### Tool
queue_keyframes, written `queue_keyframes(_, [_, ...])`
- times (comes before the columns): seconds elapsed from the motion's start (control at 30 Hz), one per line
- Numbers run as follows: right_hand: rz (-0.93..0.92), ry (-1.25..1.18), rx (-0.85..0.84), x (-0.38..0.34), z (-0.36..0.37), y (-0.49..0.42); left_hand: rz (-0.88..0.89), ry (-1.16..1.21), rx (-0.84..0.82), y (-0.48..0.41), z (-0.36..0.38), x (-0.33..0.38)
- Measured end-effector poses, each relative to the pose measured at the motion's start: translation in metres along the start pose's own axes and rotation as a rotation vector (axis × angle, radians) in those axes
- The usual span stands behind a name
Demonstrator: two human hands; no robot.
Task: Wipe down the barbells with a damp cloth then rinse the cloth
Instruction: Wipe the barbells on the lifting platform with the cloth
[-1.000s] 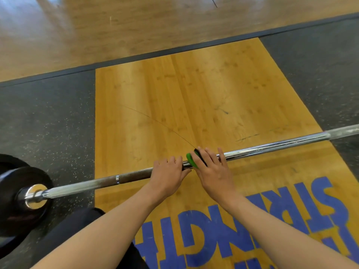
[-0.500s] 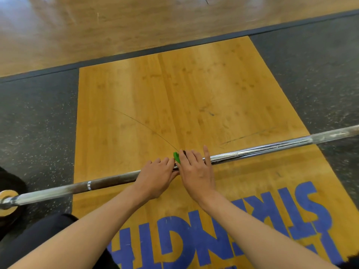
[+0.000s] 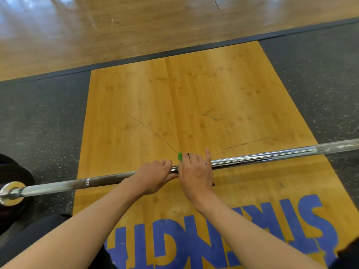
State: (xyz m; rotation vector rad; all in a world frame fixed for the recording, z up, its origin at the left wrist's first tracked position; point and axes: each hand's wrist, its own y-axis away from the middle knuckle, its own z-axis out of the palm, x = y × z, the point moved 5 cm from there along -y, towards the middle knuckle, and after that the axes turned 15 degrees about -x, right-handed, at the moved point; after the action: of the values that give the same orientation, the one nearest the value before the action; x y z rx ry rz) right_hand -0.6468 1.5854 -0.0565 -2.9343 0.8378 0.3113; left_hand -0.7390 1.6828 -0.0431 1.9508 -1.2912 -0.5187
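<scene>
Green cloth [image 3: 179, 156] farther along chrome barbell [image 3: 272, 156]

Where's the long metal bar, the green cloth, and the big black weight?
barbell [image 3: 262, 157]: head view, on the shiny shaft towards the right.
green cloth [image 3: 179, 156]: head view, on the bright edge peeking out just above the barbell.
weight plate [image 3: 22, 175]: head view, on its black face at the far left.

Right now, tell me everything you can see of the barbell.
The barbell spans the wooden platform. Its right stretch is shiny chrome. The left stretch looks dark and dull, with a bright ring, and ends at a metal collar by a black plate. The left hand grips it mid-shaft; the right hand presses a green cloth onto it.
</scene>
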Motion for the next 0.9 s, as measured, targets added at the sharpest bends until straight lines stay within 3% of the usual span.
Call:
queue_keyframes(0.17, [-0.233, 0.064, 0.021, 0.028, -0.001, 0.028, 0.054, 0.017, 0.127, -0.001, -0.004, 0.009])
queue_keyframes(0.3, [-0.042, 0.088, 0.023, 0.086, -0.019, 0.023, 0.092, 0.015, 0.191, -0.006, -0.010, 0.027])
queue_keyframes(0.43, [0.162, 0.053, 0.003, 0.059, -0.023, -0.001, 0.100, 0.109, 0.162, -0.005, -0.017, 0.030])
queue_keyframes(0.57, [0.004, -0.052, 0.053, 0.001, 0.000, 0.007, 0.055, 0.105, 0.144, -0.001, -0.019, 0.024])
queue_keyframes(0.73, [-0.201, 0.080, 0.021, 0.036, 0.007, 0.033, 0.010, 0.098, 0.198, 0.003, -0.017, 0.031])
queue_keyframes(0.9, [-0.058, 0.117, 0.056, 0.107, -0.025, 0.023, 0.054, 0.085, 0.213, -0.008, -0.022, 0.049])
